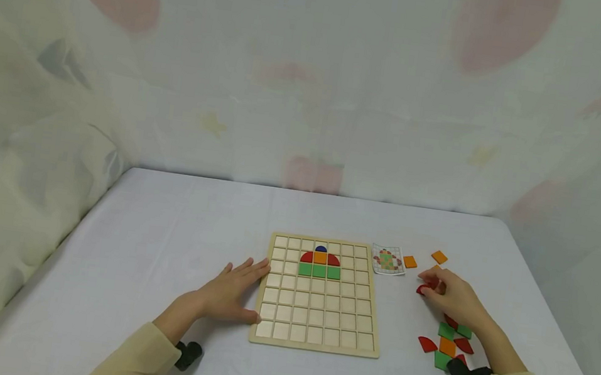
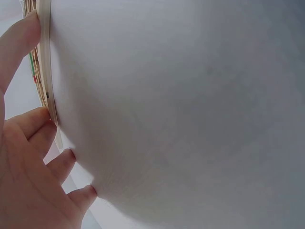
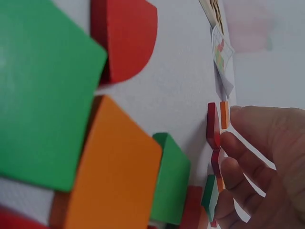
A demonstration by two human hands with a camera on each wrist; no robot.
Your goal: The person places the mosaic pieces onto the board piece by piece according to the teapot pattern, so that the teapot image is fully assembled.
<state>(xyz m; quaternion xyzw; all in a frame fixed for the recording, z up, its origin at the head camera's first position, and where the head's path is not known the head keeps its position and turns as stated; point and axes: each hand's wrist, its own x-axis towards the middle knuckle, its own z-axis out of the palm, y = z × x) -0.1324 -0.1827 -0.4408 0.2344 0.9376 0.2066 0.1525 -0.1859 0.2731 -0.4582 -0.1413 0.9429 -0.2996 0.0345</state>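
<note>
A wooden grid board (image 1: pixel 318 348) lies flat on the table with a few pieces in its upper squares: a blue half-round, an orange square, two red quarter-rounds and a row of green squares. My left hand (image 1: pixel 232 292) rests at the board's left side, fingers spread, thumb and fingertips at its edge. To the right, my right hand (image 1: pixel 457 297) reaches over loose pieces with fingers bent. Its thumb and index finger stand apart around a red quarter-round piece (image 1: pixel 432 283). In the right wrist view, the fingertips are right at a red piece (image 3: pixel 213 125).
A small printed pattern card (image 1: pixel 388 260) lies against the board's right edge. Orange squares (image 1: pixel 439 257) lie beyond the right hand. Green pieces (image 1: pixel 442 361), red quarter-rounds (image 1: pixel 427 345) and another orange square (image 1: pixel 447 347) are scattered under the right wrist.
</note>
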